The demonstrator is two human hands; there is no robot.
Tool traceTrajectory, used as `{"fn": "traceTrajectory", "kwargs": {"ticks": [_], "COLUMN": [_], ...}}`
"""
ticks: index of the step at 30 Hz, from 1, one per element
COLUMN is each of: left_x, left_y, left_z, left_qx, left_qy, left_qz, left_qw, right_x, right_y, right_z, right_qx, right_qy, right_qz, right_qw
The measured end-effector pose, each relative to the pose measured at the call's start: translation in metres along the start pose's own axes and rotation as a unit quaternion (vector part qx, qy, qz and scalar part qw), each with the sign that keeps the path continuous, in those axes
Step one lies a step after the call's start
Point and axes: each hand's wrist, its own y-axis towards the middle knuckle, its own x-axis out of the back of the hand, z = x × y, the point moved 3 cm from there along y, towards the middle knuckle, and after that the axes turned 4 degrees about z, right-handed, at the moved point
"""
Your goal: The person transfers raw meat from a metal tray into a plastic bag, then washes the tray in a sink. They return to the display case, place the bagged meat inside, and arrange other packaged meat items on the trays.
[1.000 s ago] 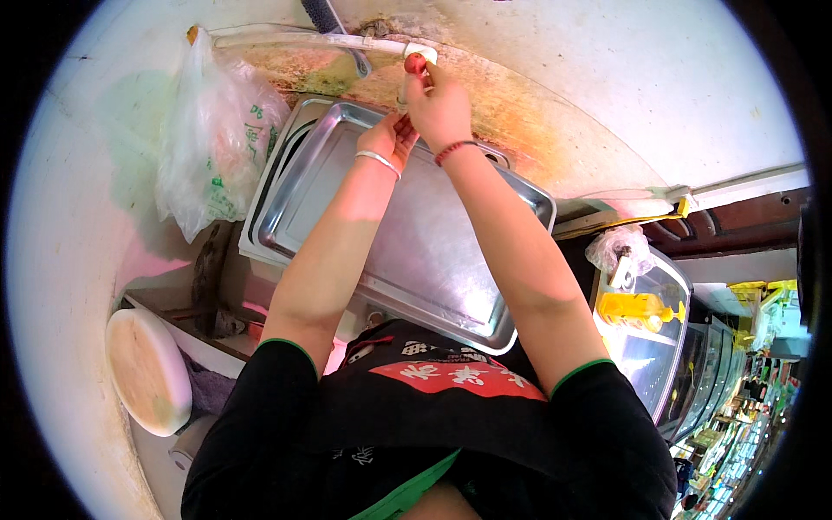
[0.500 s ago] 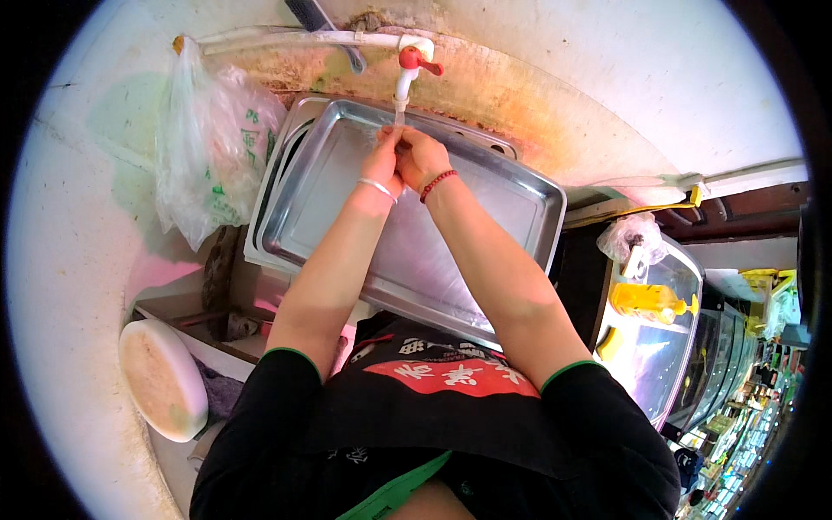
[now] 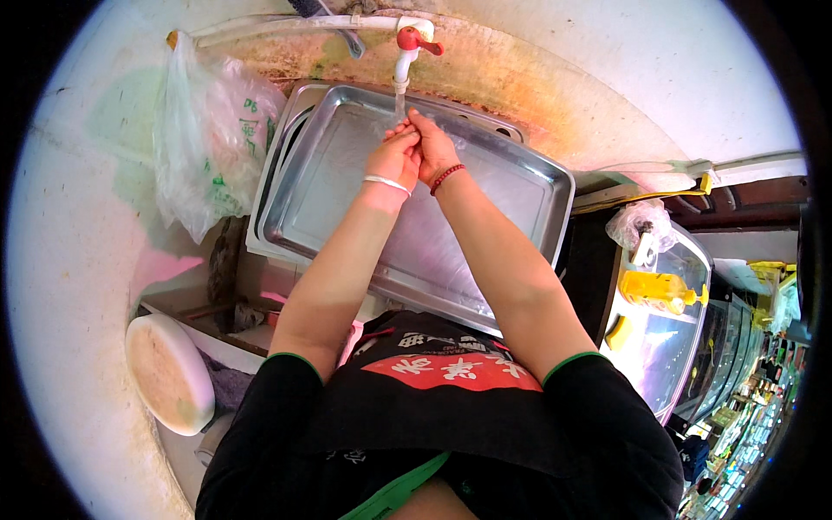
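Note:
Water runs in a thin stream from a white tap (image 3: 404, 65) with a red lever, down to my two hands. My left hand (image 3: 394, 162), a white band at its wrist, lies against the right one with its fingers loosely bent. My right hand (image 3: 437, 149), wearing a red bead bracelet (image 3: 447, 178), has its fingers reaching up toward the stream. Neither hand holds an object, though the overlap hides some fingers. Beneath them a large rectangular metal tray (image 3: 329, 195) rests tilted over the sink.
To the left hangs a translucent plastic bag (image 3: 212, 147), above a round white-rimmed object (image 3: 171, 374). On the right, a yellow pump bottle (image 3: 659, 291) stands beside a clear bunched bag (image 3: 641, 225). A white pipe (image 3: 286, 26) runs along the wall.
My hands have shifted slightly against each other, the right fingers now showing higher beside the stream. The view has moved a little; the water still runs.

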Motion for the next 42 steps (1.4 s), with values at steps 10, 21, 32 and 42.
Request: {"fn": "traceTrajectory", "kwargs": {"ticks": [10,21,32,42], "left_x": [0.054,0.148,0.184,0.184], "left_y": [-0.051,-0.051,-0.016,-0.001], "left_z": [-0.063,-0.149,-0.162,-0.221], "left_qx": [-0.082,-0.062,-0.120,-0.202], "left_qy": [0.921,0.877,0.783,0.723], "left_qz": [-0.061,-0.242,-0.199,-0.199], "left_qw": [0.376,0.410,0.577,0.630], "right_x": [0.069,0.194,0.218,0.240], "right_y": [-0.062,-0.208,-0.234,-0.182], "right_z": [0.039,0.107,0.126,0.116], "right_qx": [0.115,0.153,0.155,0.135], "right_qy": [-0.701,-0.742,-0.533,-0.469], "right_qz": [-0.096,-0.443,-0.396,-0.363], "right_qw": [0.697,0.479,0.732,0.794]}}
